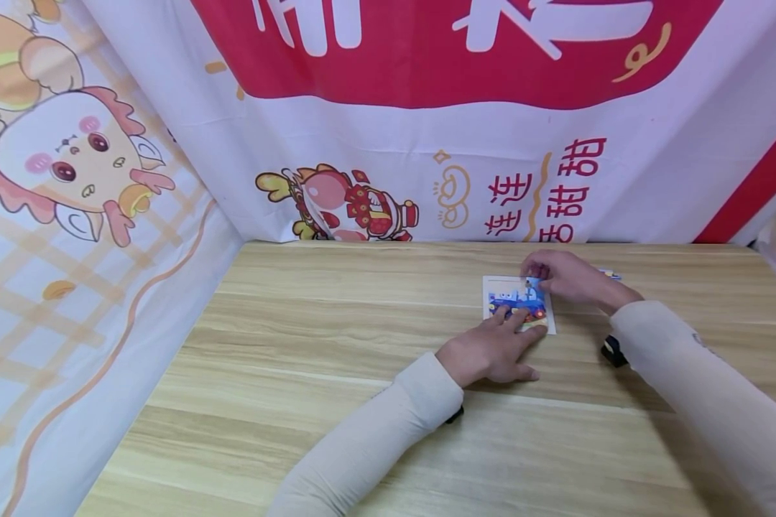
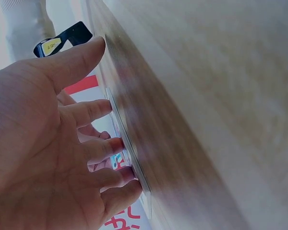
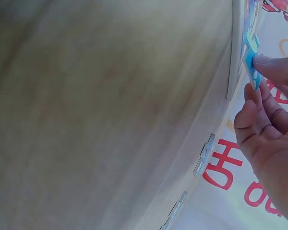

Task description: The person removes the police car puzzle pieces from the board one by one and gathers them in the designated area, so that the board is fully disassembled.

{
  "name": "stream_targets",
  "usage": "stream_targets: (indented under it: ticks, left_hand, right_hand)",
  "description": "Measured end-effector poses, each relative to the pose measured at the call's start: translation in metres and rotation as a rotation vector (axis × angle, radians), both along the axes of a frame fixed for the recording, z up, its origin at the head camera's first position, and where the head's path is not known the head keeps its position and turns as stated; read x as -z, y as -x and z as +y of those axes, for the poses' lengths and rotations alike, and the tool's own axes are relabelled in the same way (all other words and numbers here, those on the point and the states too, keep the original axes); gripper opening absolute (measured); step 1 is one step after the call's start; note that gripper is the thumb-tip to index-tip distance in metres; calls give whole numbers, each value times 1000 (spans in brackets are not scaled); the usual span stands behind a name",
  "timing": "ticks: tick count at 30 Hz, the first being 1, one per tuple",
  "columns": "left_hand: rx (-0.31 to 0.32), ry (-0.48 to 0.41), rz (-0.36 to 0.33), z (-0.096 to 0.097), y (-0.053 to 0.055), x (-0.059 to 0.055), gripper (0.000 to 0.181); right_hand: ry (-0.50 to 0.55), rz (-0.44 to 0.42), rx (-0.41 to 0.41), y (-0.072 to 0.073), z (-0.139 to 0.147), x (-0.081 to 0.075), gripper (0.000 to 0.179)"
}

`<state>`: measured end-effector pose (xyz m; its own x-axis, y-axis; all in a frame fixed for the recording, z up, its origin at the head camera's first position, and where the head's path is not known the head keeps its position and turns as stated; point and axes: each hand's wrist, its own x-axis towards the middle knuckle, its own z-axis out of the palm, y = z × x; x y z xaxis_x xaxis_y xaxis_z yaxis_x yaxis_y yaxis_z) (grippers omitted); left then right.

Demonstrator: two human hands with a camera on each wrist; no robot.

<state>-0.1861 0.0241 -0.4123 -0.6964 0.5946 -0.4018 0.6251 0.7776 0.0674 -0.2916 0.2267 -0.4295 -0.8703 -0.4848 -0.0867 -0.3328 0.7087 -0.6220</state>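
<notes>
On the wood-grained tabletop (image 1: pixel 265 345), as viewed from the head, one picture board (image 1: pixel 507 294) is being touched by two hands. The left hand (image 1: pixel 498 348) is being held spread, its fingertips being rested on the near part of the board; the right hand (image 1: pixel 565 276) is being held at the far right corner. One loose piece (image 1: pixel 611 274) is being partly hidden behind the right wrist. Two pale sleeves (image 1: pixel 368 424) are being worn, and two printed cloths (image 1: pixel 388 136) are being displayed, one at the back and one at the left.

From the left wrist, the board is being seen edge-on. Four fingers of the left hand are being set against its face, while the one thumb is being held apart. One yellow label (image 2: pixel 52 46) is being shown on a dark band at the right wrist.

From the right wrist, one blue piece (image 3: pixel 252 55) is being pinched between thumb and fingers beside the board; whether the two are touching cannot be told. Two flat pieces (image 3: pixel 204 154) are being seen on the tabletop near the board.
</notes>
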Motion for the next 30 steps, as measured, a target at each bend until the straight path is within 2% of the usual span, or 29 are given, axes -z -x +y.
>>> stream_targets:
  ticks: [5,16,25,30]
  left_hand:
    - [3,-1,5,-1,0,0,76]
    - [-2,-5,-6,-1,0,0,76]
    - [-12,-13,-25,-1,0,0,76]
    - [-8,-8,-13,-1,0,0,76]
  right_hand:
    - [-19,-15,17,0,-2,-2,20]
    - [17,-37,32,-4,-3,-6,20]
    - [85,8,45,-1,16,-7,23]
    - [87,-16,103,-3,33,-11,27]
